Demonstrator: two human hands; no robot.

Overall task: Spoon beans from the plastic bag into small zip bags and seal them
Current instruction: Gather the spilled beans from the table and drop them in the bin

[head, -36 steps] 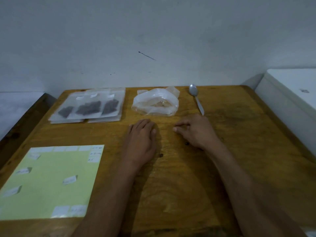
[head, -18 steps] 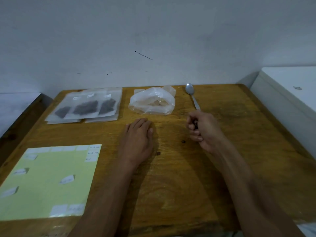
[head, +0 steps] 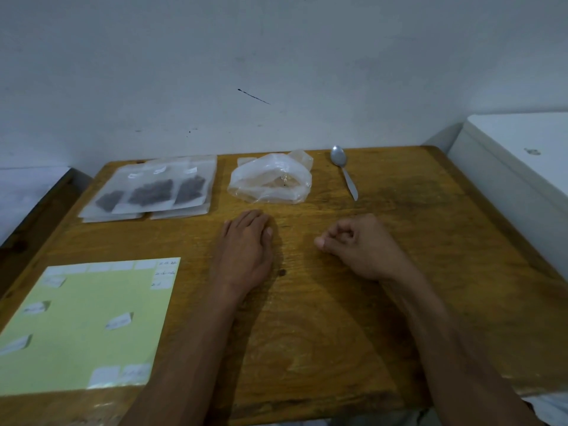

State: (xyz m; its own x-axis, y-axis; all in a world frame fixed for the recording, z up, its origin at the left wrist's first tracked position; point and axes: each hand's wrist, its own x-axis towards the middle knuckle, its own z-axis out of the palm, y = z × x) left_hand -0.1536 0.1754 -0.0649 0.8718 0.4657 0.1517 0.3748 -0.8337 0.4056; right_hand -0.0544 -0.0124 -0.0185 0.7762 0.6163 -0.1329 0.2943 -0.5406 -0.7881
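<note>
Plastic bag (head: 272, 179): clear and crumpled, lying at the far middle of the counter (head: 415, 241); only a little of something small shows inside, too faint to tell apart.
Zip bags (head: 153, 192): a flat, overlapping stack to the left of the plastic bag, near it but apart; three on top each show a dark patch of contents and a small white label near the upper edge.
Spoon (head: 344, 170): bare metal, resting on the counter to the right of the plastic bag, bowl toward the wall, handle angled toward the person; no hand touches it.
Left hand (head: 246, 247): palm down on the counter just in front of the plastic bag, fingers straight and together, grasping nothing.
Right hand (head: 359, 244): resting on the counter in front of the spoon and well apart from it, fingers curled in against the thumb; whether they pinch anything cannot be told.
Label sheet (head: 76, 330): pale yellow-green, at the near left, with white stickers scattered along its edges.
Dark speck (head: 281, 273): a small spot on the wood between the two hands.
</note>
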